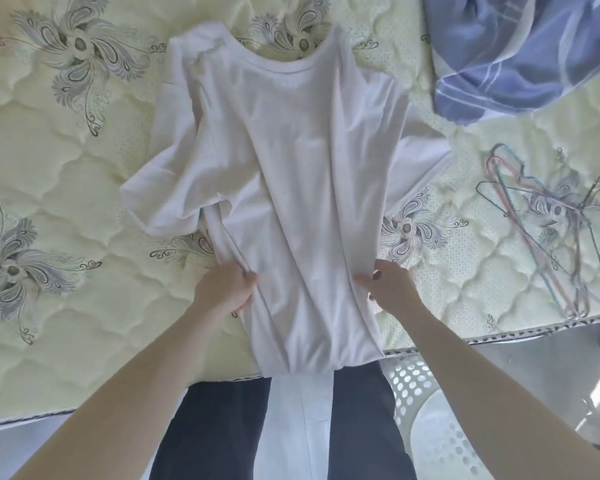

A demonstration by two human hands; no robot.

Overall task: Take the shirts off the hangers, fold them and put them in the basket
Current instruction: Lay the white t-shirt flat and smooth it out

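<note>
Fingers of the left hand (224, 289) curl round a gathered fold at one side of the white shirt (291, 161), which lies spread on the mattress (66, 168) beyond the fingertips, its hem reaching back to the near edge. The fabric looks thin, light and limp — it will likely sag and slip wherever unsupported, so the side seams give the surest hold. Fingers of the right hand (390, 287) pinch the opposite side likewise. Outward of them lie bare hangers (551, 233); back below that wrist stands the basket (416, 393).

Shirt (291, 174) mid-mattress (66, 150); hangers (551, 230) right; second shirt (510, 53) far right; basket (426, 410) below edge.
</note>
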